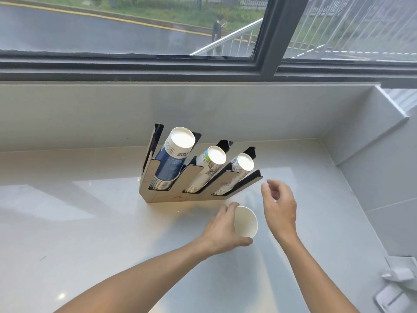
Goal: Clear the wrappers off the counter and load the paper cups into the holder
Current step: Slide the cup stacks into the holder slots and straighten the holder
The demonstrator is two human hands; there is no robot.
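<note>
1. The left hand (pixel 222 229) grips a single white paper cup (pixel 245 221) around its side, thumb under and fingers over, with the open mouth turned toward the camera and to the right
2. That cup is held just above the pale glossy counter (pixel 90 222), in front of the right end of the cup holder (pixel 180 196)
3. The right hand (pixel 279 206) is empty, its fingers loosely curled and parted, hovering just right of the held cup and close to the holder's right edge without touching either
4. The cup holder stands on the counter near the back wall, a black and tan rack with three slanted slots leaning back and to the right
5. The left slot carries a stack of blue printed cups (pixel 171 163), the largest of the three
6. The middle slot carries a stack of white cups with line drawings (pixel 208 168), and the right slot a similar narrower stack (pixel 237 172)
7. All three stacks show their white bases at the top end
8. Behind the counter runs a dark-framed window (pixel 268 41)
9. A pale grey object (pixel 397 288) sits at the lower right; what it is cannot be told
</note>
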